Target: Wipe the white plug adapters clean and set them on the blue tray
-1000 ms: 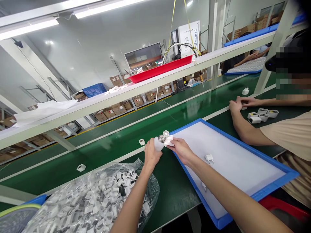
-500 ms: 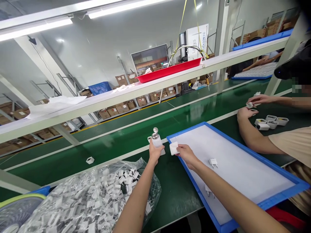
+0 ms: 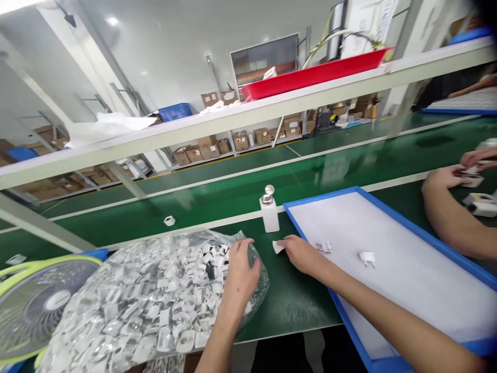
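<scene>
My left hand (image 3: 241, 272) is open at the right edge of a clear plastic bag (image 3: 155, 290) full of small white plastic plug pieces. Its thumb stands apart from the fingers, and I see nothing in it. My right hand (image 3: 305, 253) pinches a small folded white wipe (image 3: 278, 247) over the green bench, just left of the blue-rimmed tray (image 3: 351, 339). Behind both hands a white dispenser bottle (image 3: 269, 215) stands upright, its metal cap flipped up. Two white plug pieces (image 3: 367, 258) lie on the tray's white sheet, one partly behind my right wrist.
At the left is a green-rimmed fan (image 3: 50, 300). A small white housing (image 3: 169, 221) lies behind the bag. Overhead, a shelf (image 3: 217, 122) carries a red tray (image 3: 314, 75). A co-worker's hands (image 3: 446, 181) handle white parts at the right.
My left hand has let go of the bottle, which now stands on the bench, and moved left to the bag. The right hand has lowered with the wipe. The view has shifted right.
</scene>
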### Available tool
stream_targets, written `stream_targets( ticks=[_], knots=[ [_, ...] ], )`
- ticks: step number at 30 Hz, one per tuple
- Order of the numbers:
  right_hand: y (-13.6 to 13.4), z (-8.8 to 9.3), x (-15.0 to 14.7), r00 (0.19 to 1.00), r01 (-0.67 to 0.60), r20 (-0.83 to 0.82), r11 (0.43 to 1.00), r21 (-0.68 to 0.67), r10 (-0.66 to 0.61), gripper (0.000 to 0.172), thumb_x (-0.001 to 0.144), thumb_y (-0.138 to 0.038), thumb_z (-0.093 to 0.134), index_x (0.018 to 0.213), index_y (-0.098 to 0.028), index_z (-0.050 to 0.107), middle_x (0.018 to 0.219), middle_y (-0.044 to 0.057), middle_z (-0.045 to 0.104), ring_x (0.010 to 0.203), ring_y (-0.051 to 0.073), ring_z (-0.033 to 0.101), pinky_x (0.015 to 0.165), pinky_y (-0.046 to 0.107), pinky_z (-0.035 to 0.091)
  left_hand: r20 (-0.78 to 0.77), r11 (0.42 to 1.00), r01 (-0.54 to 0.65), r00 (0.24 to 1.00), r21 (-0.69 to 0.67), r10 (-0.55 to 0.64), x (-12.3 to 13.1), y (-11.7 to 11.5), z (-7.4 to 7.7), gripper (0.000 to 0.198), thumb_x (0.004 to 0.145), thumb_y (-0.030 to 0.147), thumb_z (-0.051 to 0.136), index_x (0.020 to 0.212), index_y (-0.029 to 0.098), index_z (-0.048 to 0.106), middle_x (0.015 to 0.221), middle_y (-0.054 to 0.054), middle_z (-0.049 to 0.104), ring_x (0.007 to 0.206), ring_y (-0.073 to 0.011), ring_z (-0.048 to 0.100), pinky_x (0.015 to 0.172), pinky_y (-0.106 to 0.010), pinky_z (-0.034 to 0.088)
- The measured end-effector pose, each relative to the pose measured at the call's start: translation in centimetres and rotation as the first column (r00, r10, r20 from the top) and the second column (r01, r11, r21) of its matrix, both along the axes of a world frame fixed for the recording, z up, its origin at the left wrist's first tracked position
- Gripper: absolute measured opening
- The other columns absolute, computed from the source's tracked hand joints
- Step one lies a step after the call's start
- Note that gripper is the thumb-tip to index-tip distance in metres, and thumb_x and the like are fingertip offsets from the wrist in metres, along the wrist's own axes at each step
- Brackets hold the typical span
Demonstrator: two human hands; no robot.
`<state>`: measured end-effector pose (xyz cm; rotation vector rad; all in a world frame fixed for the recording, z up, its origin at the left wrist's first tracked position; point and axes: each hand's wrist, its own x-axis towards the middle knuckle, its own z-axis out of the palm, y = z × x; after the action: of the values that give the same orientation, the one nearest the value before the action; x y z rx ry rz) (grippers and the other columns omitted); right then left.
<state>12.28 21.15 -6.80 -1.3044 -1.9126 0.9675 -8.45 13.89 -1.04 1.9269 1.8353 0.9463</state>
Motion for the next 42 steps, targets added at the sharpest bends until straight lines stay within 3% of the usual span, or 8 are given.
stream_targets(
  ticks=[7, 10, 14, 22, 28, 33, 39, 42],
  knots=[
    [-2.4, 2.1, 1.2, 0.989, -0.015, 0.144, 0.998, -0.053, 0.022, 0.036, 0.101, -0.028, 0.048, 0.127, -0.015, 0.069, 0.125, 0.015, 0.068, 0.119, 0.031, 0.063, 0.106, 0.051, 0.046, -0.216, 0.992, -0.01, 0.976, -0.127, -0.018, -4.7, -5.3, -2.0, 0.044, 0.083, 0.001, 0.046, 0.121, 0.018, 0.059, 0.116, -0.014, 0.062, 0.119, -0.0298, 0.058, 0.104, -0.046, 0.046],
    [-4.7, 3.7, 2.0, 0.992, 0.033, 0.127, 0.991, -0.131, -0.016, 0.048, 0.102, -0.039, 0.036, 0.136, -0.021, 0.066, 0.114, 0.009, 0.074, 0.104, 0.031, 0.07, 0.093, 0.046, 0.055, -0.311, 0.982, -0.056, 0.95, -0.182, -0.004, -5.6, -4.7, -2.0, 0.044, 0.087, 0.004, 0.047, 0.127, 0.018, 0.056, 0.123, -0.015, 0.06, 0.12, -0.0296, 0.058, 0.102, -0.045, 0.047],
    [-7.9, 4.6, 2.5, 0.991, 0.125, 0.003, 0.946, -0.3, -0.13, 0.054, 0.096, -0.059, 0.045, 0.134, -0.028, 0.068, 0.132, 0.002, 0.068, 0.121, 0.031, 0.062, 0.106, 0.043, 0.049, -0.355, 0.963, -0.082, 0.935, -0.255, -0.014, -5.3, -3.3, -1.5, 0.046, 0.087, 0.002, 0.05, 0.131, 0.015, 0.055, 0.125, -0.016, 0.061, 0.117, -0.029, 0.059, 0.101, -0.043, 0.047],
    [-11.1, 2.4, 3.0, 0.9, 0.247, -0.157, 0.772, -0.586, -0.407, 0.071, 0.079, -0.072, 0.064, 0.132, -0.025, 0.069, 0.137, 0.005, 0.065, 0.132, 0.035, 0.055, 0.116, 0.041, 0.04, -0.295, 0.958, 0.014, 0.95, -0.287, -0.103, -5.5, -1.6, -1.4, 0.036, 0.088, -0.002, 0.048, 0.116, 0.014, 0.064, 0.108, -0.015, 0.066, 0.102, -0.026, 0.063, 0.089, -0.036, 0.048],
    [-12.0, -0.3, 3.0, 0.725, 0.315, -0.266, 0.649, -0.692, -0.635, 0.07, 0.072, -0.064, 0.078, 0.13, -0.025, 0.067, 0.135, 0.004, 0.067, 0.126, 0.026, 0.061, 0.106, 0.025, 0.047, -0.168, 0.965, -0.056, 0.986, -0.256, 0.012, -5.3, -1.5, -0.2, 0.03, 0.093, 0.006, 0.048, 0.12, 0.014, 0.06, 0.102, -0.013, 0.07, 0.094, -0.0241, 0.066, 0.081, -0.033, 0.049],
    [-11.7, 1.6, 2.2, 0.525, 0.306, -0.347, 0.553, -0.775, -0.777, 0.087, 0.055, -0.057, 0.091, 0.129, -0.021, 0.065, 0.122, 0.006, 0.073, 0.113, 0.024, 0.069, 0.08, 0.011, 0.057, 0.127, 0.96, -0.077, 0.985, -0.268, 0.115, 0.2, -2.4, -0.4, 0.013, 0.093, 0.03, 0.061, 0.101, 0.019, 0.064, 0.081, -0.002, 0.072, 0.069, -0.0169, 0.067, 0.062, -0.025, 0.049],
    [-11.0, 3.7, 0.6, 0.494, 0.231, -0.542, 0.704, -0.672, -0.68, 0.06, 0.066, -0.051, 0.088, 0.109, -0.012, 0.073, 0.114, 0.009, 0.075, 0.108, 0.026, 0.07, 0.097, 0.025, 0.057, -0.016, 0.938, -0.166, 0.985, -0.303, 0.169, 7.3, -4.8, -4.4, 0.013, 0.094, 0.028, 0.061, 0.088, 0.017, 0.065, 0.083, -0.01, 0.07, 0.08, -0.0257, 0.068, 0.071, -0.033, 0.046],
    [-11.5, 2.9, 0.7, 0.654, 0.313, -0.482, 0.788, -0.529, -0.583, 0.047, 0.087, -0.054, 0.069, 0.112, -0.014, 0.073, 0.108, 0.007, 0.076, 0.098, 0.023, 0.073, 0.094, 0.029, 0.058, -0.083, 0.928, -0.104, 0.993, -0.359, 0.08, 7.1, -5.8, -4.4, 0.015, 0.093, 0.03, 0.064, 0.091, 0.016, 0.066, 0.09, -0.013, 0.069, 0.086, -0.0284, 0.067, 0.075, -0.036, 0.047]
  ],
)
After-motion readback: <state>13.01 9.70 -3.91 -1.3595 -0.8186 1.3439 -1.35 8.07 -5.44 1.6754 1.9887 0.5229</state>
